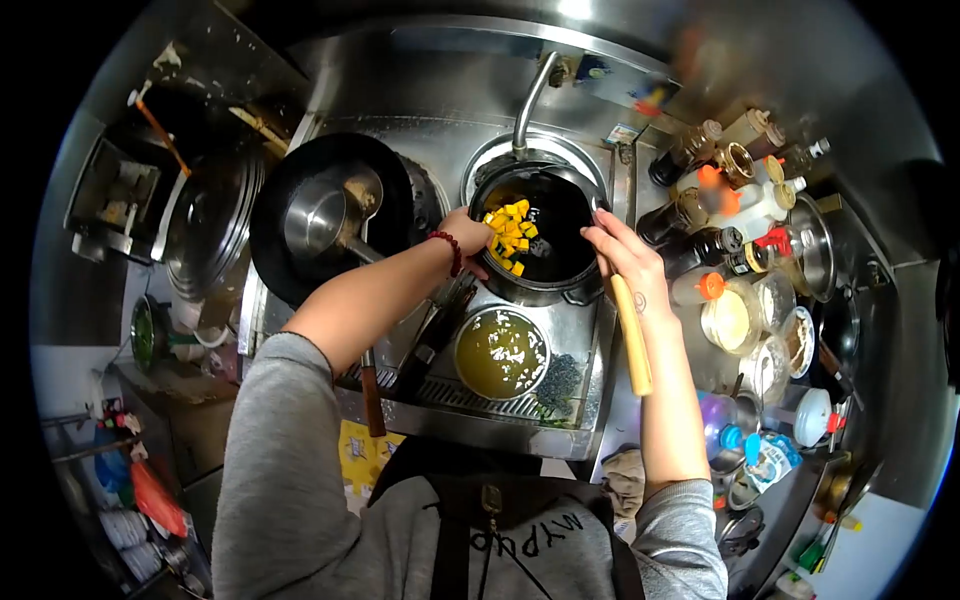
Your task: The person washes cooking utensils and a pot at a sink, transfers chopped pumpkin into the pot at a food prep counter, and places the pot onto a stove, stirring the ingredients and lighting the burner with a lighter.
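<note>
A black pot (548, 270) stands under the tap, with yellow cubes (510, 236) heaped at its left side inside. My left hand (472, 240), with a red bead bracelet at the wrist, is closed on the pot's left rim beside the cubes; some of its fingers are hidden. On the opposite side, my right hand (630, 255) grips the right rim. A pale wooden handle (632, 340) runs over my right wrist; whether it joins the pot is unclear. Below the pot sits a round container of yellowish liquid (502, 352).
Left of the pot, a black wok (330, 218) holds a metal ladle (318, 215). Overhead is the curved tap (535, 100). Bottles (690, 150) and seasoning tubs (732, 318) crowd the right counter. A large lidded pot (210, 225) stands far left.
</note>
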